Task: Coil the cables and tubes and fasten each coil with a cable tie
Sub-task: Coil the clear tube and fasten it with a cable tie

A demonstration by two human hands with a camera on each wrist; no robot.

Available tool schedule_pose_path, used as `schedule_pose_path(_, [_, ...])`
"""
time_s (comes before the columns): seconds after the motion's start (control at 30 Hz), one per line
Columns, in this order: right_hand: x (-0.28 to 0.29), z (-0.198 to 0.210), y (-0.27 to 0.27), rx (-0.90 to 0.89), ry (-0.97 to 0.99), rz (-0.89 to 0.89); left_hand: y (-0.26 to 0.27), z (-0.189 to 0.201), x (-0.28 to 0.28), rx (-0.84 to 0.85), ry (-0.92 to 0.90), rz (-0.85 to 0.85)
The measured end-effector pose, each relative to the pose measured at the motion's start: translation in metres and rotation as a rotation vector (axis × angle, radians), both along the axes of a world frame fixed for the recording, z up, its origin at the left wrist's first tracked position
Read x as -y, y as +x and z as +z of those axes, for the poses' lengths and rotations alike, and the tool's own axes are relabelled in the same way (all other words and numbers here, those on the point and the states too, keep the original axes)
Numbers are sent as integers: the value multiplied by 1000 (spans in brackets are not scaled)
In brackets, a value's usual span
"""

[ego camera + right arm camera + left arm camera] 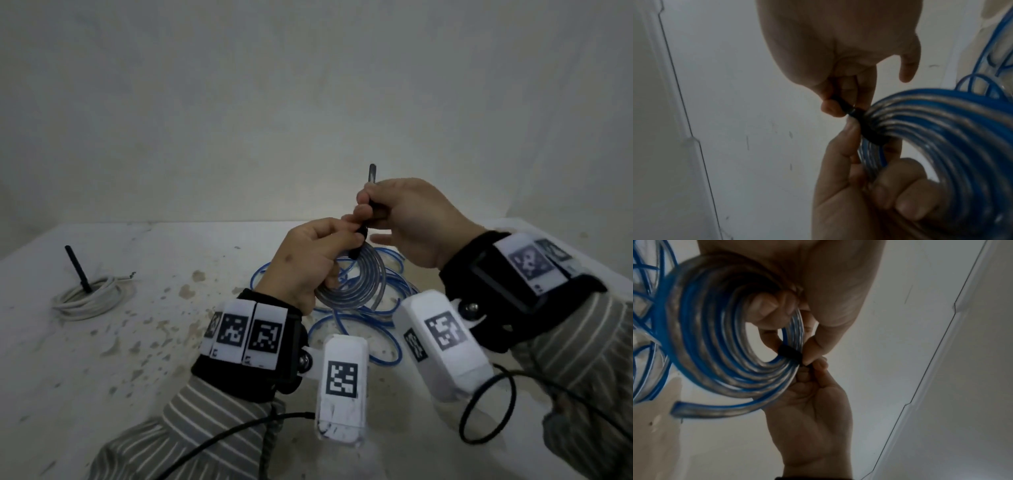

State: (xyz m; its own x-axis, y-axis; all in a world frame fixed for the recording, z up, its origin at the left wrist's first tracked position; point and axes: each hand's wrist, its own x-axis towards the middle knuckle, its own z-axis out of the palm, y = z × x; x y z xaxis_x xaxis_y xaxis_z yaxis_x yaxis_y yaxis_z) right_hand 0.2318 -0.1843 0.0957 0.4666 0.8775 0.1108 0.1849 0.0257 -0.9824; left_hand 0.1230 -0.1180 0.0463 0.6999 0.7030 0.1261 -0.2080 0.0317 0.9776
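A coil of clear tube (359, 284) hangs above the table, gripped at its rim by my left hand (318, 253). A black cable tie (361, 240) is looped round the coil's top. My right hand (380, 209) pinches the tie's tail, whose tip (372, 173) pokes up above the fingers. In the left wrist view my left hand (777, 313) curls through the coil (719, 337), beside the tie (789, 352). In the right wrist view my right hand (840, 97) pinches the tie (869, 128) where it leaves the coil (941, 138).
Loose blue tube (342, 329) lies in tangled loops on the white stained table (154, 342) under my hands. At the far left lies a white cable coil (92, 298) with a black tie tail (77, 267) sticking up. A wall rises behind the table.
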Motion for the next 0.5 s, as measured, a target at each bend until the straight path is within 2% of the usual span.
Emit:
schedule_pose_path(0.17, [-7,20,-1,135,-137,-77,1,6,-1,-22,45,11])
schedule_pose_path(0.3, [-11,19,-5,72,-122,-81,-3,1,-5,-23,44,29])
schedule_pose_path(0.4, [-12,2,-9,55,-162,-1,-10,-9,-6,-50,11,67])
schedule_pose_path(0.5, [-9,-8,-13,-43,-104,96,-17,-15,-8,-82,-4,128])
